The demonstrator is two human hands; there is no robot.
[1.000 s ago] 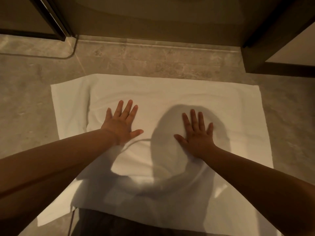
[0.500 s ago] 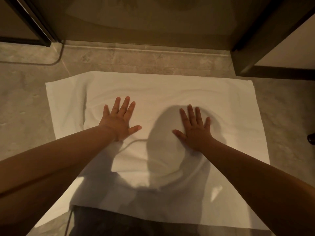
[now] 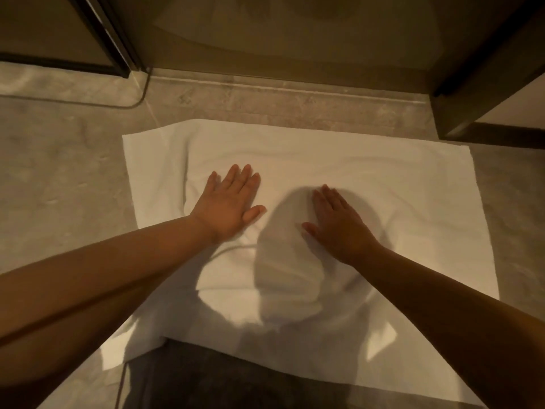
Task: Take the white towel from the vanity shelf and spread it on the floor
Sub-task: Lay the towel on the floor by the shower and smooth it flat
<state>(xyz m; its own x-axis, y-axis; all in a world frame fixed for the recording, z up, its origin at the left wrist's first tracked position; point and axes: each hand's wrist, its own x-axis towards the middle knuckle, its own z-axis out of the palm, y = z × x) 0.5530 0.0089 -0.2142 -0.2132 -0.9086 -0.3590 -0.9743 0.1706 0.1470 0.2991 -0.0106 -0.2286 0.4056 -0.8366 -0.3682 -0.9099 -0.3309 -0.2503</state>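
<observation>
Head view: white towel [image 3: 368, 178] lies spread on the stone floor [image 3: 59, 178]. Left hand [image 3: 228, 203] and right hand [image 3: 339, 228] press flat on it, palms down, fingers extended, grasping nothing.

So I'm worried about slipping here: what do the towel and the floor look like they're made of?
White towel: soft woven cloth, likely cotton, matte, rippling in folds. Floor: grey mottled stone or stone-look tile, smooth with a faint sheen, seam lines visible.

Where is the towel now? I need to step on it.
Head view: the towel lies flat on the floor, centre frame, under both hands.
</observation>
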